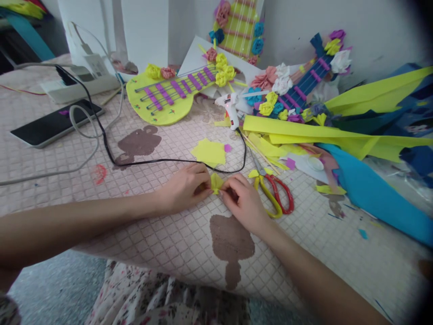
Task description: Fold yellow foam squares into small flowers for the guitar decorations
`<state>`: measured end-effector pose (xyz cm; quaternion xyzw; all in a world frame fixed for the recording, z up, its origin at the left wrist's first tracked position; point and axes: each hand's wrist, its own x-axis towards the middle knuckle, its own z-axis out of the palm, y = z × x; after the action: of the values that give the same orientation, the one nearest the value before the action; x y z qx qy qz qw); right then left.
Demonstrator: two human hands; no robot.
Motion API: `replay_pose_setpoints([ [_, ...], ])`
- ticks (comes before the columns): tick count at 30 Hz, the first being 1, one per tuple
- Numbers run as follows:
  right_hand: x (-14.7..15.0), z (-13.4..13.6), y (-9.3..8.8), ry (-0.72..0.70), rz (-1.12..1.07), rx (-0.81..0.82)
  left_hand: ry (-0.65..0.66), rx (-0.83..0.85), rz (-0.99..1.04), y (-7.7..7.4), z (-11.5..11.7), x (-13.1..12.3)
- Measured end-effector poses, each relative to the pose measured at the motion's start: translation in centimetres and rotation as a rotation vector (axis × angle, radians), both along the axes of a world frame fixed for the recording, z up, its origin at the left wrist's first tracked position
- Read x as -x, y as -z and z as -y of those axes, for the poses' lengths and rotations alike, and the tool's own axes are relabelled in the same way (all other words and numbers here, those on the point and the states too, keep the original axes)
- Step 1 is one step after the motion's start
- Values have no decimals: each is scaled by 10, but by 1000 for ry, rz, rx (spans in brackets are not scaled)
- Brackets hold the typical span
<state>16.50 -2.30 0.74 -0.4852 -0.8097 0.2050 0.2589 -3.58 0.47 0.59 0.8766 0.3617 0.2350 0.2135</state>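
A small yellow foam piece (215, 181) is pinched between both hands at the middle of the quilted pink surface (169, 234). My left hand (184, 187) closes on its left side with fingers curled. My right hand (244, 201) pinches its right edge with thumb and fingertips. Just right of my right hand lie scissors (274, 192) with one yellow and one red handle. A cut yellow foam scrap (209, 152) lies behind the hands.
A white glue gun (231, 107) stands behind, its black cord (169, 160) looping across the surface. Foam guitars with paper roses (176, 90) lean at the back. Yellow foam sheets (324, 133) and blue foam (372, 192) pile on the right. A phone (56, 122) and power strip (77, 83) sit left.
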Motion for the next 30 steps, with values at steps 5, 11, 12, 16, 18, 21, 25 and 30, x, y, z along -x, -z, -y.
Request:
replay_pose_setpoints([
  [5, 3, 0, 2, 28, 35, -22, -19, -1, -9, 0, 0, -1],
  [11, 4, 0, 3, 45, 67, -17, -27, -9, -21, 1, -1, -1],
  [12, 4, 0, 3, 45, 67, -23, -29, -4, -22, 0, -1, -1],
  [16, 4, 0, 4, 56, 83, -35, -32, 30, -23, -2, -1, -2],
  [18, 5, 0, 4, 62, 96, -36, -31, 38, -19, -2, -2, -2],
  [21, 6, 0, 5, 70, 111, -39, -21, 46, -6, -1, -4, -1],
  [25, 6, 0, 4, 74, 113, -26, -41, 66, 19, -3, -4, -2],
  [30, 7, 0, 3, 83, 88, -24, -35, 107, 72, -7, -1, -2],
])
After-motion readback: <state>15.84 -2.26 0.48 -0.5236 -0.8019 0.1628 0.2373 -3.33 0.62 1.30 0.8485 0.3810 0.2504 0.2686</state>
